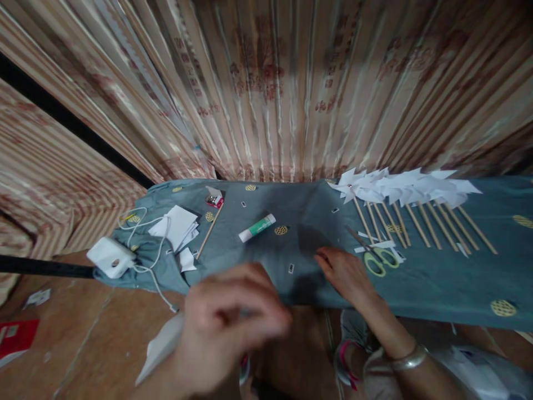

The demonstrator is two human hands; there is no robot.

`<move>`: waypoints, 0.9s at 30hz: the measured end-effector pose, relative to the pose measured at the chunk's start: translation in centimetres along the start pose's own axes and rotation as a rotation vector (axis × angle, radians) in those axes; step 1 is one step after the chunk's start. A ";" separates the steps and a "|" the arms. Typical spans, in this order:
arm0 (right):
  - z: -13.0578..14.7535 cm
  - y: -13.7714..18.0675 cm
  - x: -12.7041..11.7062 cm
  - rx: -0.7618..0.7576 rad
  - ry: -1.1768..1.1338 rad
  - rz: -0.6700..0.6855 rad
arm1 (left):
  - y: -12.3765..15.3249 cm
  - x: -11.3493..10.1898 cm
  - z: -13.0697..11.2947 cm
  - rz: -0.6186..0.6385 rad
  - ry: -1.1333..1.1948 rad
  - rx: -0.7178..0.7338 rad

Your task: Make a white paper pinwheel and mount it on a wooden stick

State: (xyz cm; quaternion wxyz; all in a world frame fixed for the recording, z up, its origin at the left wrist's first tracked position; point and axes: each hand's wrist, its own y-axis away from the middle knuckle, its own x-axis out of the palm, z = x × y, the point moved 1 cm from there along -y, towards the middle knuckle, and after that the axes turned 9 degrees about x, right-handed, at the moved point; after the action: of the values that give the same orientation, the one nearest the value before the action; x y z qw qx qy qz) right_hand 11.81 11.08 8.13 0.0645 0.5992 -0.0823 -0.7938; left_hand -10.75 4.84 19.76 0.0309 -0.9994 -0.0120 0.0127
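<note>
My left hand (233, 316) is raised close to the camera and blurred, thumb and forefinger closed in a ring. Whether anything is pinched in it cannot be seen. My right hand (343, 272) is low over the cloth's front edge with its fingers curled together; their inside is hidden. Beside it lie scissors (378, 258) with pale green handles, among white paper strips (375, 246). A green and white glue stick (258, 227) lies on the cloth between the hands. At the right, paper pinwheels (408, 186) on wooden sticks (420, 222) lie in a row.
Left on the grey-blue cloth (449, 289) are stacked white papers (177, 226), a small opened box (214, 197), a wooden stick (209, 230) and a white charger (110, 257) with cables. A striped curtain (266, 89) hangs behind. White paper (160, 350) shows below my left hand.
</note>
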 end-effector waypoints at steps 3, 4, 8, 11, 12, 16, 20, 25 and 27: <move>-0.3 0.0 -0.1 0.001 -0.008 0.023 | -4.8 -3.9 2.1 -0.243 -0.202 0.195; -0.5 0.0 0.0 -0.001 -0.012 0.024 | -6.4 -5.8 3.3 -0.342 -0.249 0.219; -1.0 -0.1 0.3 -0.007 -0.026 0.006 | -10.8 -13.7 8.3 -0.519 -0.550 0.236; -1.2 -0.1 0.5 -0.021 -0.037 0.003 | -11.5 -18.0 11.5 -0.551 -0.830 0.086; -1.2 -0.1 0.5 -0.028 -0.042 0.001 | -11.5 -18.9 12.4 -0.513 -0.862 0.077; -1.5 0.0 0.6 -0.035 -0.051 -0.007 | -11.2 -20.3 14.4 -0.461 -0.991 0.127; -1.6 0.0 0.9 -0.041 -0.041 -0.016 | -11.2 -20.5 14.7 -0.454 -1.041 0.078; -1.7 -0.1 1.1 -0.049 -0.058 -0.036 | -11.1 -20.7 14.8 -0.458 -1.072 0.041; -1.7 -0.1 1.2 -0.059 -0.062 -0.061 | -11.0 -20.7 14.6 -0.450 -1.101 0.015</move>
State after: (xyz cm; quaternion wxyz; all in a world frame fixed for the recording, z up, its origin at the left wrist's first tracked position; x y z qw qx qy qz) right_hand 13.11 10.86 6.58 0.0554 0.5745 -0.0425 -0.8155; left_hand -32.04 16.21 6.35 0.0289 -0.8186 -0.2375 0.5222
